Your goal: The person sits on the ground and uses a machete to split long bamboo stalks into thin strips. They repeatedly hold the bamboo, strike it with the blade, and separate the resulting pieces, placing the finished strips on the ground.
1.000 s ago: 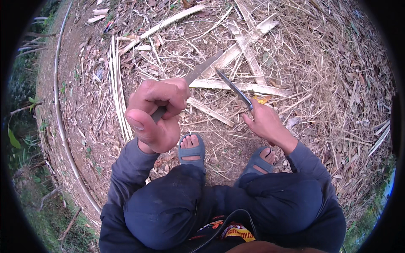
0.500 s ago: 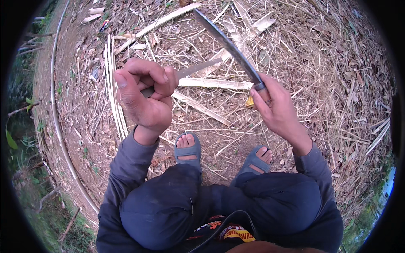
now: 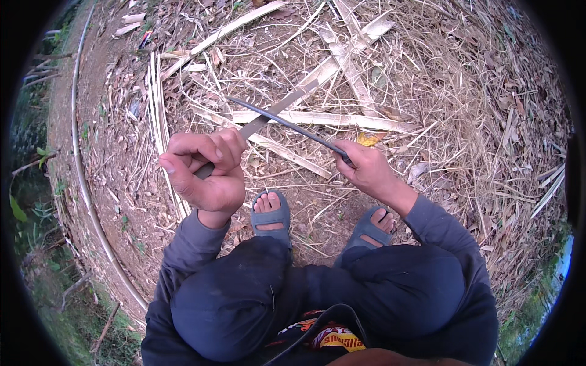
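My left hand (image 3: 210, 174) is closed round a flat grey metal bar that looks like a file (image 3: 294, 98), its free end slanting away to the far right. In my right hand (image 3: 371, 171) is a long knife (image 3: 305, 130), gripped by its handle, which my fingers mostly hide. The blade points to the far left, seen nearly edge-on. It crosses over the file a little beyond my left fingers; whether the two touch I cannot tell.
Pale split strips (image 3: 323, 119) lie crossed on the ground ahead, among dry straw and leaves. More long strips (image 3: 157, 116) lie at the left. A long thin pole or pipe (image 3: 81, 165) curves along the far left. My sandalled feet (image 3: 270, 213) are below my hands.
My right hand has moved left and nearer, and the knife has swung from raised beside the file to lying across it. My left hand has come slightly nearer, still holding the file.
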{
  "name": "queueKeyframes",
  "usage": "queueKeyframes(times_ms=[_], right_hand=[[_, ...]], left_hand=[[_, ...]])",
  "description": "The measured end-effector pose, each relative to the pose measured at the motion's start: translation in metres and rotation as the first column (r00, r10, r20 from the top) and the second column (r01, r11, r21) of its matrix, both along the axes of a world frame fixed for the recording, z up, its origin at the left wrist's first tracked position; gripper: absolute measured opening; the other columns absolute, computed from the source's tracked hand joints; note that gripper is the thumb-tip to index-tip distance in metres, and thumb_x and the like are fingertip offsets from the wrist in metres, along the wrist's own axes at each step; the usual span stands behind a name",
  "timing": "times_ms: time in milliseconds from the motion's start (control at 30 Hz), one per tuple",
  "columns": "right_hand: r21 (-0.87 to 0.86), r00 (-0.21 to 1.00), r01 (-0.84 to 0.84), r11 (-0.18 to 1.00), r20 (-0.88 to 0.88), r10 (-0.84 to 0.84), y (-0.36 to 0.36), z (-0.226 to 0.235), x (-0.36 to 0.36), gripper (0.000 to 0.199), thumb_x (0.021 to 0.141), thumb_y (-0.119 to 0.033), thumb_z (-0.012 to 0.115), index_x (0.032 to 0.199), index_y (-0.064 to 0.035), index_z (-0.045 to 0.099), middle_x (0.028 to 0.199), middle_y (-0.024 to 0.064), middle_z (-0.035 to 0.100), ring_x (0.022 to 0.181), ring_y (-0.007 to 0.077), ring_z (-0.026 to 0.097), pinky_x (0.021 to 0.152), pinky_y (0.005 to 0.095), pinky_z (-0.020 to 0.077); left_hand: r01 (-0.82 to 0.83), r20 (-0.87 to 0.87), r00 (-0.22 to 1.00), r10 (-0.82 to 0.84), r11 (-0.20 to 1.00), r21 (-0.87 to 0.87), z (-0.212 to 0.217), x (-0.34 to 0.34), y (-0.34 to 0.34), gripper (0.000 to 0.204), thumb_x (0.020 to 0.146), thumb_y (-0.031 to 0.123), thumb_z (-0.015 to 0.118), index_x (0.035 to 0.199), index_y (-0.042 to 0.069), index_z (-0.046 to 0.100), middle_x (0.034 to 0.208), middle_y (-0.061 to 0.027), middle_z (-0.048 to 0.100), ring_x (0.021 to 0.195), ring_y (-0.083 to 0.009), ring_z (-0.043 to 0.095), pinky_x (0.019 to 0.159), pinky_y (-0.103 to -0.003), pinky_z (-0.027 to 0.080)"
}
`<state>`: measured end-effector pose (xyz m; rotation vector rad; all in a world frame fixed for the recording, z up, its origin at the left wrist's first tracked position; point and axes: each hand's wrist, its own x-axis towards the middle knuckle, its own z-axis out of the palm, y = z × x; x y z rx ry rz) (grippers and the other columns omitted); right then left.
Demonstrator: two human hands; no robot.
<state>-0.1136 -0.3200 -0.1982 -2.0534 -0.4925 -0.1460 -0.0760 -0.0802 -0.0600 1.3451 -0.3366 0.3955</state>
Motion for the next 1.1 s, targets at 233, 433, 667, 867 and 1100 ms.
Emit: queueKeyframes(times_ms=[233,433,667,867,1100], right_hand=[[-0.149,0.959,-0.023,0.989,-0.284,-0.021,-0.007,-0.001,0.015,0.017,0.095,-0.021,0.061,0.095,-0.0039,0.058,0.066,0.0162,0.064,0.06,0.0367,0.065,0.057,0.0464,0.0518],[-0.332,0.867,0.054,0.942,-0.453,-0.209,-0.023,-0.035,0.027,0.017,0.095,-0.019,0.062,0.095,-0.0029,0.059,0.068,0.0192,0.065,0.062,0.0386,0.066,0.058,0.0486,0.0514],[-0.315,0.953,0.043,0.948,-0.273,-0.134,-0.019,-0.023,0.018,0.018,0.094,-0.022,0.063,0.096,-0.0041,0.06,0.074,0.0188,0.069,0.064,0.0386,0.068,0.059,0.0487,0.0532],[-0.233,0.95,-0.021,0.972,-0.306,-0.053,-0.033,-0.009,0.023,0.02,0.095,-0.023,0.062,0.094,-0.0031,0.062,0.068,0.0192,0.067,0.06,0.0364,0.067,0.058,0.0478,0.0527],[-0.273,0.845,0.054,0.961,-0.501,-0.189,-0.034,-0.034,0.028,0.014,0.092,-0.02,0.064,0.091,-0.0059,0.061,0.067,0.016,0.065,0.06,0.034,0.067,0.057,0.0449,0.0519]], left_hand=[[0.022,-0.003,1.0,-0.022,1.0,0.007,-0.002,0.0,0.004,0.048,0.11,0.048,0.022,0.084,0.011,0.039,0.048,0.0027,0.021,0.042,-0.0097,0.015,0.048,-0.031,0.023],[-0.032,-0.029,0.999,0.031,0.999,-0.037,-0.006,0.0,0.0,0.049,0.109,0.048,0.023,0.082,0.01,0.039,0.048,0.0027,0.021,0.042,-0.0094,0.016,0.048,-0.031,0.023],[0.155,-0.021,0.988,-0.154,0.984,0.083,-0.004,-0.005,0.004,0.051,0.109,0.049,0.024,0.081,0.009,0.04,0.049,0.0026,0.023,0.041,-0.0104,0.02,0.047,-0.032,0.026],[0.262,-0.036,0.964,-0.264,0.916,0.303,0.006,-0.004,0.01,0.054,0.107,0.052,0.032,0.077,0.008,0.043,0.05,0.0017,0.028,0.042,-0.0137,0.026,0.048,-0.034,0.029],[0.303,-0.024,0.95,-0.311,0.902,0.309,0.009,-0.004,0.013,0.054,0.109,0.041,0.034,0.076,0.002,0.051,0.057,-0.0046,0.043,0.048,-0.0171,0.042,0.048,-0.032,0.033]])
